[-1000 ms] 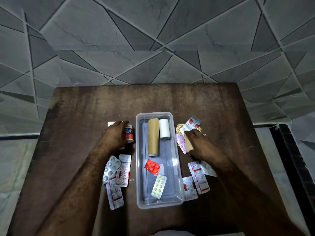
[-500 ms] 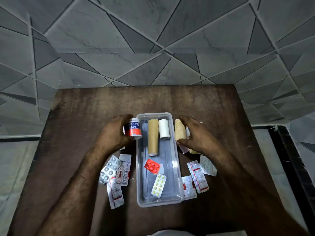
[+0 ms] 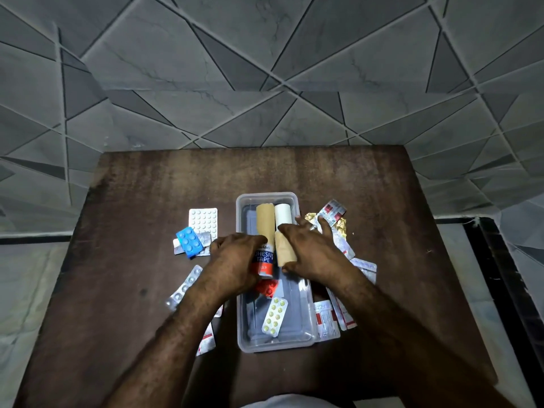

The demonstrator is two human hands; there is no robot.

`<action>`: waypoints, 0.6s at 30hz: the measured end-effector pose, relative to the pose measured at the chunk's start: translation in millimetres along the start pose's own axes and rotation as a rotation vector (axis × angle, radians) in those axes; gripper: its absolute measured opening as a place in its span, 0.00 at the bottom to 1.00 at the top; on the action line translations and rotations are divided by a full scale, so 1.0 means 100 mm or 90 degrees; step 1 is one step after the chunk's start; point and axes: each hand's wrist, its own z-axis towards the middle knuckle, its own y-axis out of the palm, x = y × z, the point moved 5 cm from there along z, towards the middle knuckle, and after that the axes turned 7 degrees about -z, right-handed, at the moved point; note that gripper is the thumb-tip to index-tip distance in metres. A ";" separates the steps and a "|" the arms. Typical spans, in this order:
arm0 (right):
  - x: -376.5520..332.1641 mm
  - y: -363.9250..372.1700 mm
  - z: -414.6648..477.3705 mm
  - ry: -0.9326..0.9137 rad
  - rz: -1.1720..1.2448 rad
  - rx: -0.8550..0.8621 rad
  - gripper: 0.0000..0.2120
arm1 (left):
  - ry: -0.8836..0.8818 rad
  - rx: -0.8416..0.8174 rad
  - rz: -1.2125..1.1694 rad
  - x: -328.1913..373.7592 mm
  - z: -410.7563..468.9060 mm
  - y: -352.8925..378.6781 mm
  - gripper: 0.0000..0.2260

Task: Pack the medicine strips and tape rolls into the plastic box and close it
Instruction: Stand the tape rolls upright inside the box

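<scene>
A clear plastic box [image 3: 241, 325] lies open in the middle of the brown table [image 3: 382, 184]. Both hands are over its middle. My left hand [image 3: 235, 260] grips a white roll labelled adhesive tape [image 3: 264, 260]. My right hand [image 3: 309, 251] grips a short tan tape roll [image 3: 284, 250] beside it. A long tan roll [image 3: 265, 220] and a white roll [image 3: 284, 213] lie at the box's far end. A red strip [image 3: 268, 287] and a yellow-pill strip [image 3: 275, 316] lie nearer me inside the box.
Left of the box lie a white pill strip [image 3: 203, 219], a blue strip [image 3: 190, 242] and a silver strip [image 3: 184, 287]. Right of it are a gold foil strip [image 3: 341, 223], a red-and-white strip [image 3: 333, 211] and several more strips [image 3: 326, 320]. A grey tiled wall stands behind the table.
Both hands lifted their rolls from the table at either side of the box and brought them inward over the box's middle. The strips at the left are uncovered.
</scene>
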 end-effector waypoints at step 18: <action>-0.06 0.24 -0.03 -0.030 -0.156 0.066 0.33 | 0.052 0.019 0.087 -0.01 -0.20 0.51 0.35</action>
